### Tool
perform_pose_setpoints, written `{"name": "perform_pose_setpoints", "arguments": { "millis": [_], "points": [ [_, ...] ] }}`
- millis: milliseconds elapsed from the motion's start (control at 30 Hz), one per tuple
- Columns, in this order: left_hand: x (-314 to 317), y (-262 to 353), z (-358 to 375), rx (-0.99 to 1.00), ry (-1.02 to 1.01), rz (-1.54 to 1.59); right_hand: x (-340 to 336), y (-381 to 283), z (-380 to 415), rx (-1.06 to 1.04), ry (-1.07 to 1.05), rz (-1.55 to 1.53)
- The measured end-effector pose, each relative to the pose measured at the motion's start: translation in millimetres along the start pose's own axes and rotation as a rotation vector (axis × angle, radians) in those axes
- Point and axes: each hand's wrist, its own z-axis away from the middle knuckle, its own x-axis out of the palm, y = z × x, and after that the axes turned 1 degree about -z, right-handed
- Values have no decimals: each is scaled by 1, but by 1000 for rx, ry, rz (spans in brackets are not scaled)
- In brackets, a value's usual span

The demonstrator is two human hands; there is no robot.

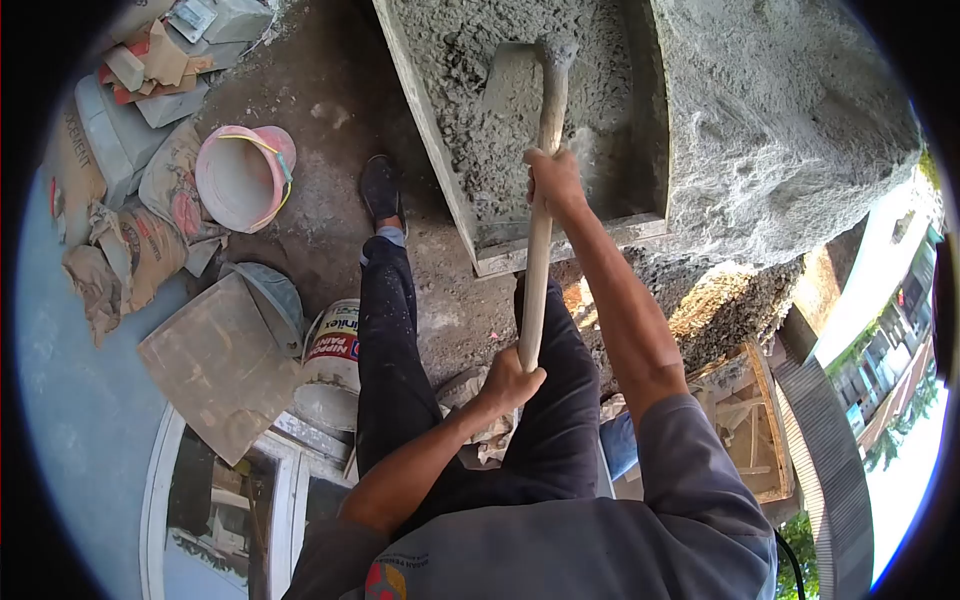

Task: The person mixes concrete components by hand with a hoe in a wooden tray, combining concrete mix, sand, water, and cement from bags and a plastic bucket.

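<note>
A hoe with a long wooden handle [541,250] reaches from my body to a wooden mixing trough [430,130]. My left hand [515,380] is closed round the handle's near end, and my right hand [556,182] grips it farther up. The hoe's blade [511,80] is partly sunk in wet grey mortar [450,45] that covers much of the trough. Bare, smeared floor of the trough shows toward its near right corner.
A large grey sand heap [780,130] borders the trough's right side. Left stand a pink bucket [240,180], cement bags [150,250], a paint bucket [332,350] and a square board [220,365]. A wooden frame [765,430] lies at right. My shoe [381,188] is left of the trough.
</note>
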Motion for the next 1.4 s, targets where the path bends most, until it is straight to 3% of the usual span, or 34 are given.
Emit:
{"name": "perform_pose_setpoints", "arguments": {
  "millis": [100,267,333,367,433,600,700,933,1100,1267,1400],
  "points": [
    [52,31,-31,267,128,80,-50,-67,13,-247,-31,-16],
    [123,123,-115,321,106,277,-113,-159,-52,-426,1,260],
    [150,134,-148,228,13,402,-130,-145,-107,-421,-16,435],
    [167,126,-158,248,65,429,-135,-133,-125,-377,-25,527],
    [189,111,-162,275,169,476,-142,-90,-131,-286,-81,399],
    [206,94,-109,-25,80,483,-145,-19,-117,-103,-114,361],
    [191,89,-79,-122,26,464,-148,-3,-95,-27,-142,294],
    [163,86,-17,-134,12,346,-142,53,-60,199,-121,124],
    [88,139,15,-314,-61,296,-113,59,-52,419,-186,39],
    [4,212,34,-198,-114,146,-91,41,-46,491,-206,-266],
    [-59,233,73,-50,-128,-219,-76,20,-3,505,-196,-643]
  ]
}}
